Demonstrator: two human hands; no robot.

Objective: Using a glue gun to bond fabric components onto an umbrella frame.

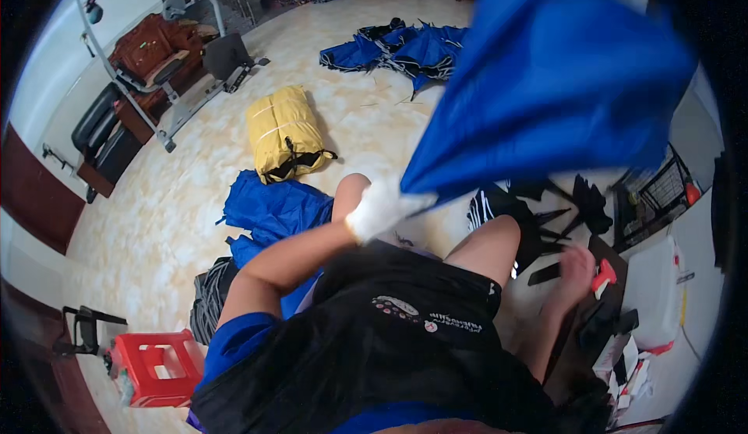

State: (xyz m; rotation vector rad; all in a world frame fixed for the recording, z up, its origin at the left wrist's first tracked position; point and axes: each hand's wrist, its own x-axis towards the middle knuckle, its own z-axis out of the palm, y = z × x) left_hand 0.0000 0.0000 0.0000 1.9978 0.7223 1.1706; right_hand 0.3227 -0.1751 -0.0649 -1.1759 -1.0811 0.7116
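My left hand [382,208], in a white glove, is closed on one corner of a large blue cloth [545,83]. From that corner the cloth spreads up and to the right, smeared by motion, hiding part of the floor behind it. My right hand [576,274] is bare and blurred, low on the right side; what its fingers do cannot be made out. Close to it are a red-handled object [604,276] and a dark bench or low table [612,259]. A heap of blue fabric [276,208] lies on the floor beside my left forearm.
Beyond my knees lies a strapped yellow bundle [287,130]. Blue umbrella-like pieces with pale ribs [389,51] are spread farther back. Black ribbed pieces [538,216] lie at the right, near a wire basket [662,188]. A red plastic stool [160,368] stands lower left; exercise equipment [167,72] stands upper left.
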